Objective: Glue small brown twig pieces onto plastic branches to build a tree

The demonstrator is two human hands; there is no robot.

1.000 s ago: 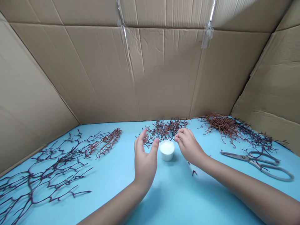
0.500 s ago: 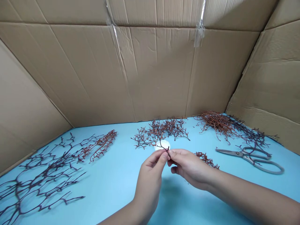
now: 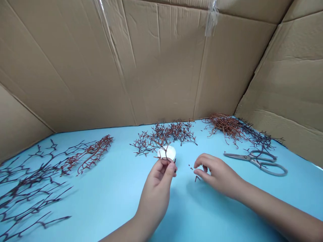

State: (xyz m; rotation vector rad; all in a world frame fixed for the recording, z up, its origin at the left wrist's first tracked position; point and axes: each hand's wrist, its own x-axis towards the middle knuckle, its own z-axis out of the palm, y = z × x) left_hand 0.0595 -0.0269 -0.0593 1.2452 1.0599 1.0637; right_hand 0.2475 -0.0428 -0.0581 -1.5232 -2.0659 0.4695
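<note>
Pinching twig [image 3: 166, 153] near white cup's rim [image 3: 174, 151]

One camera, on your head. Faces forward and down, close over the blue tabletop [image 3: 108, 191], which fills most of your lower half; cardboard wall [image 3: 161, 80] beyond fills the upper.

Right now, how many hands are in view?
2: the left hand, pinching a twig by the cup, and the right hand, open beside loose bits, left of the scissors. Neither looks hidden.
</note>
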